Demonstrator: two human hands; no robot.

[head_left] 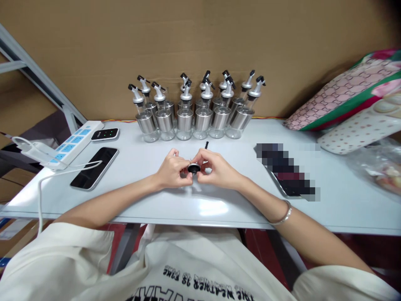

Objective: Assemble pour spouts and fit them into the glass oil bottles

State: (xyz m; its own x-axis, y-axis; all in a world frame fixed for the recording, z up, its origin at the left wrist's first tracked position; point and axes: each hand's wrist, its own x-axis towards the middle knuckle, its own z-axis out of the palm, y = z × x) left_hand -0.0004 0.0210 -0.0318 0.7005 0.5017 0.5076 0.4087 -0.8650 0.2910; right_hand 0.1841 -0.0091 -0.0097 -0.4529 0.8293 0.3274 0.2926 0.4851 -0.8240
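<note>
Between both hands, just above the table, is a bottle pourer (194,168) with a silver collar and black ringed stopper. Its stopper end points toward me, and a thin black tip sticks out beyond my fingers on the far side. My left hand (173,170) pinches the pourer's left side with thumb and fingers. From the right, my right hand (216,168) grips the same piece, thumb at the stopper and fingers on the collar. Behind the hands stand several glass bottles (203,120) with steel sleeves, most topped with silver-and-black pourers.
On the left of the white table (140,209) lie a phone (95,168), a small black device (105,134) and a power strip (73,144) with a white cable. At right are a partly blurred phone (282,175), a dotted white object (354,125) and a plastic bag (382,167).
</note>
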